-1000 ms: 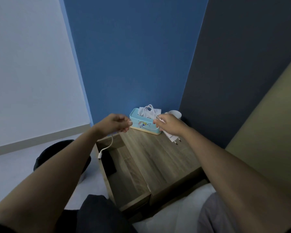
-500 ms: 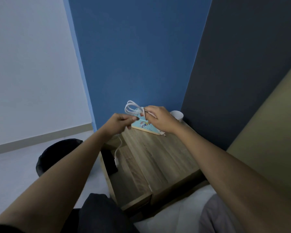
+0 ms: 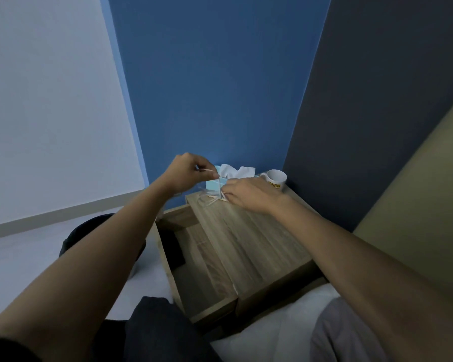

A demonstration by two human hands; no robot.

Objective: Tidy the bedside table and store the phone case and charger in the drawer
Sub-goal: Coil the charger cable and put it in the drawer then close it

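Nearest: drawer (image 3: 202, 278) pulled open on the left side of the bedside table (image 3: 251, 246), dark phone case (image 3: 171, 248) lying inside at the back. Further up, right hand (image 3: 249, 195) low over the tabletop's far edge, pinched shut on the blurry white charger cable (image 3: 215, 197). Left hand (image 3: 187, 173) higher and just left of it, fingers closed on the same cable, strand stretched between both. Behind: blue tissue box (image 3: 212, 184), then white mug (image 3: 276, 178) at the wall.
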